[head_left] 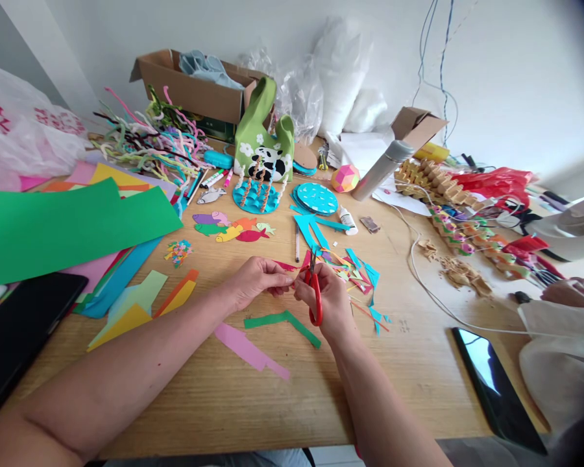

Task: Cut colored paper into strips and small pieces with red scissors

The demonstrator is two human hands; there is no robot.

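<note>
My right hand (331, 301) is closed around red-handled scissors (318, 306), blades pointing away from me. Beside it, my left hand (259, 283) pinches a small piece of red paper (286, 265), partly hidden by the fingers. The two hands almost meet, close to the scissors. Beyond them lie cut-out paper fish (252, 235) in several colours, and left of these a little pile of paper bits (178, 252). A bent green strip (282, 318) and a pink strip (250, 350) lie nearer to me. Blue and mixed paper scraps (355, 269) are scattered right of the scissors.
Green paper sheets (78, 227) and a black tablet (29, 331) are at left. Behind stand pipe cleaners (150, 143), a panda bag (265, 146), blue discs (316, 198) and a grey bottle (383, 170). At right lie a phone (496, 389), a cable and another person's hand (574, 292).
</note>
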